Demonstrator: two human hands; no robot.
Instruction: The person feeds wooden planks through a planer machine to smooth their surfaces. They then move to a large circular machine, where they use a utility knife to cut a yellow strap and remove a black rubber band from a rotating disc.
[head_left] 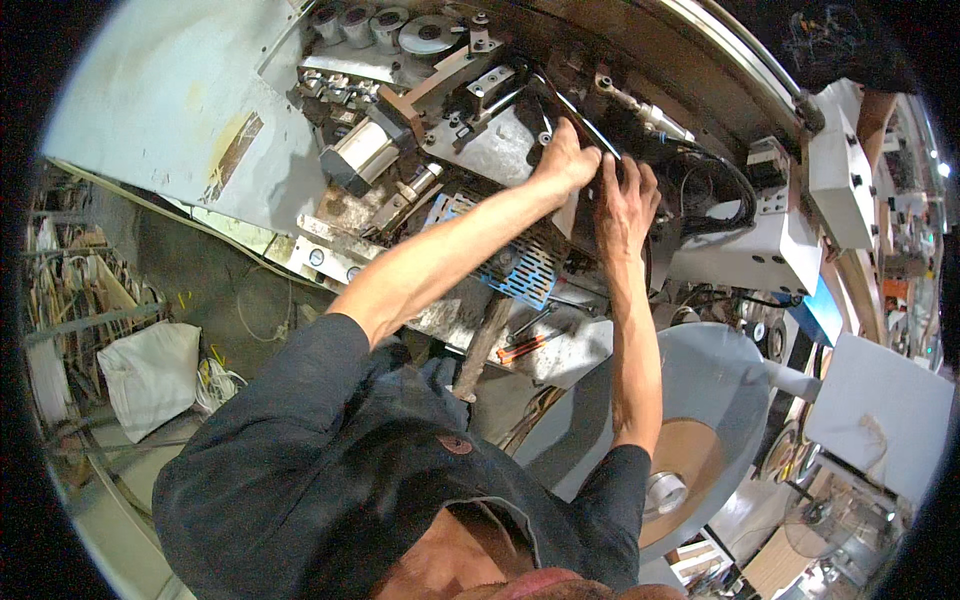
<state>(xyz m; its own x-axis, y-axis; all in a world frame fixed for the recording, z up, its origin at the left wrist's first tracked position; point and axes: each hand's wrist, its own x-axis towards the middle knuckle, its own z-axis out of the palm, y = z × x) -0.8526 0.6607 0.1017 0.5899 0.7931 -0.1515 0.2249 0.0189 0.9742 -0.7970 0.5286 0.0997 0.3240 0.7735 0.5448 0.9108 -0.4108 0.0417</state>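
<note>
Both my arms reach forward into a grey metal machine (480, 140) with brackets, bolts and a pneumatic cylinder (365, 150). My left hand (565, 160) is closed on a thin dark strip (575, 110) that runs diagonally across the machine. Just to its right, my right hand (625, 200) has its fingers spread, fingertips resting at the strip's lower end beside the left hand. Black cables (720, 185) curl right of the hands. What lies under the palms is hidden.
A blue perforated plate (520, 268) sits below the hands. A wooden-handled hammer (483, 345) and red-handled tools (525, 346) lie on a ledge. There are a large grey reel (705, 400) lower right, a white control box (770, 255), a white sack (150, 372) on the floor at left, and another person's arm (875, 115) top right.
</note>
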